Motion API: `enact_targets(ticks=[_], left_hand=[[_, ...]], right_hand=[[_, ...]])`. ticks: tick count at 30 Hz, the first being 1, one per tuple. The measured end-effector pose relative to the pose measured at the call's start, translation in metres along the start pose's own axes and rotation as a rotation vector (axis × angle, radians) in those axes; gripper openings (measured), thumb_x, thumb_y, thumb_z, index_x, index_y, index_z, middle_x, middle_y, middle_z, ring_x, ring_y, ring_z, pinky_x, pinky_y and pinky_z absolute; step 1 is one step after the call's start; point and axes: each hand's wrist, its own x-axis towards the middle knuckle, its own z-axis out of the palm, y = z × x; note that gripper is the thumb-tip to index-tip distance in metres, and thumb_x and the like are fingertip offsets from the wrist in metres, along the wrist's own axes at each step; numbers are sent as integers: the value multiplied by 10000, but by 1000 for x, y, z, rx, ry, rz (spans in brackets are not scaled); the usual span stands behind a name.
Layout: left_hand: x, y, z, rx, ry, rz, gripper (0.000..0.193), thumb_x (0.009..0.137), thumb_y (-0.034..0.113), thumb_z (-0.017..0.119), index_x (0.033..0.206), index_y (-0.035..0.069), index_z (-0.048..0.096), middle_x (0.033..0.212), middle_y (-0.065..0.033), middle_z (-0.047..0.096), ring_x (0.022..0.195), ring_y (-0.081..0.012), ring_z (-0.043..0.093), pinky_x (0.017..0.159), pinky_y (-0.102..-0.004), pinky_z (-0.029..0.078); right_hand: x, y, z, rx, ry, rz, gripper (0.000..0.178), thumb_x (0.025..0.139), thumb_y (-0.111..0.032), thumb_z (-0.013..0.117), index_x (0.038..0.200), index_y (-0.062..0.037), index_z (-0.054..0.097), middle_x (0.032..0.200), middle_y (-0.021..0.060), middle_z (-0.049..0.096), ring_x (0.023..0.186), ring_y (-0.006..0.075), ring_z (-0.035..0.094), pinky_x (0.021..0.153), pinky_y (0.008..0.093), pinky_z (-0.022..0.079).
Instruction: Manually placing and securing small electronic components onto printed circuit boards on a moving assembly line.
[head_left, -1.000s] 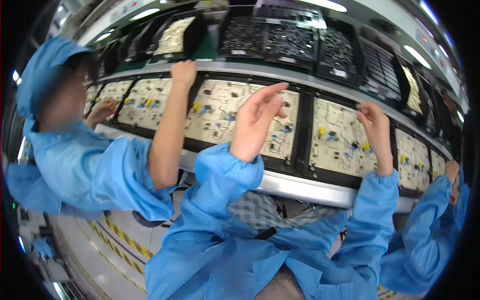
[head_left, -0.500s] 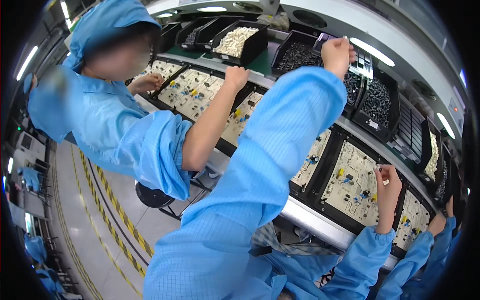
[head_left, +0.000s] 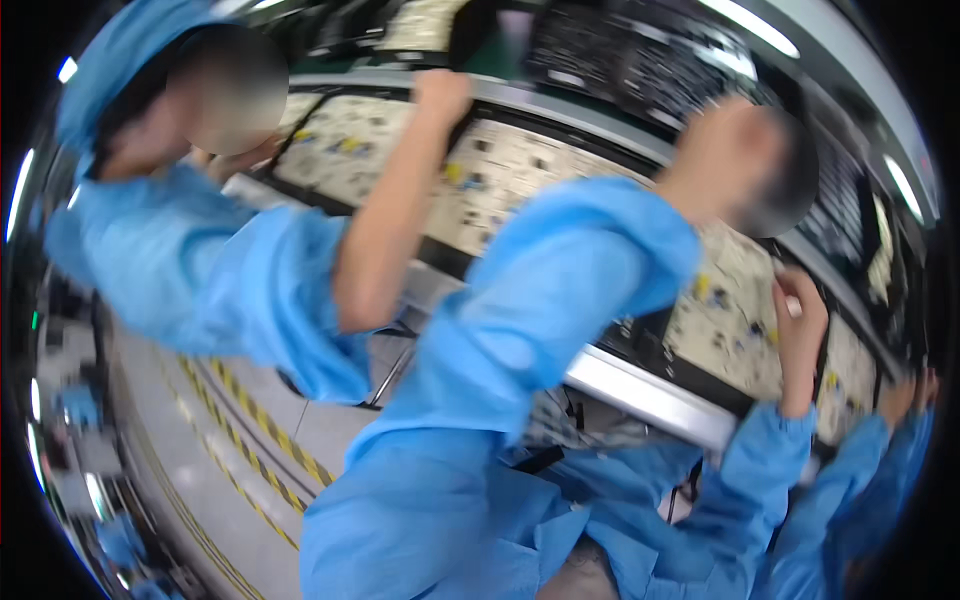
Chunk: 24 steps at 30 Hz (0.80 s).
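Note:
My left hand (head_left: 705,165) is smeared by motion above the far edge of a cream circuit board (head_left: 725,310). Its fingers are hidden by blur, so whether they hold anything does not show. My right hand (head_left: 803,325) is raised at the board's right side, its fingers drawn together. A small pale spot shows at the fingers, too blurred to name. The board carries yellow, black and blue parts and sits in a black carrier frame (head_left: 655,350).
Dark bins of small black parts (head_left: 600,60) and a bin of white parts (head_left: 415,25) line the back. At left, a co-worker (head_left: 190,240) in blue reaches over neighbouring boards (head_left: 500,160). Another person's hand (head_left: 895,400) is at far right. A metal rail (head_left: 650,395) runs along the front.
My left hand has come down from the bins toward the board. My right hand has shifted slightly away from the board's parts. The whole view has turned and blurred.

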Motion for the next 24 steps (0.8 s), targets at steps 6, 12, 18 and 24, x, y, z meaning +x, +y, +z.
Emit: enact_targets(ticks=[6,12,18,24], left_hand=[[-16,-27,-65,-55,-132,-135,253,910,203,668,1041,-12,642,900,-73,697,824,-91,634,733,-231,503],[-27,-52,-74,-80,-173,-337,276,930,167,633,1134,-17,610,966,-70,672,843,-112,623,725,-243,521],[-36,-34,-72,-287,-144,-560,323,938,205,621,1182,-6,625,995,-71,657,838,-98,591,740,-246,520],[-38,-30,-68,-361,-173,-631,339,948,249,609,1198,20,630,999,-42,634,863,-85,568,788,-261,504]], right_hand=[[6,1,14,80,40,153,201,848,13,630,1041,-15,676,935,80,701,830,142,672,757,253,517],[-22,-10,-7,129,42,283,215,835,-33,689,1048,-9,684,858,47,672,758,101,620,716,228,499],[-58,-44,-24,278,-115,297,210,780,0,732,985,4,684,827,47,637,778,120,595,728,241,475],[-68,-46,-16,47,-263,-32,210,744,-40,738,947,-31,688,895,87,629,867,254,585,764,347,477]])
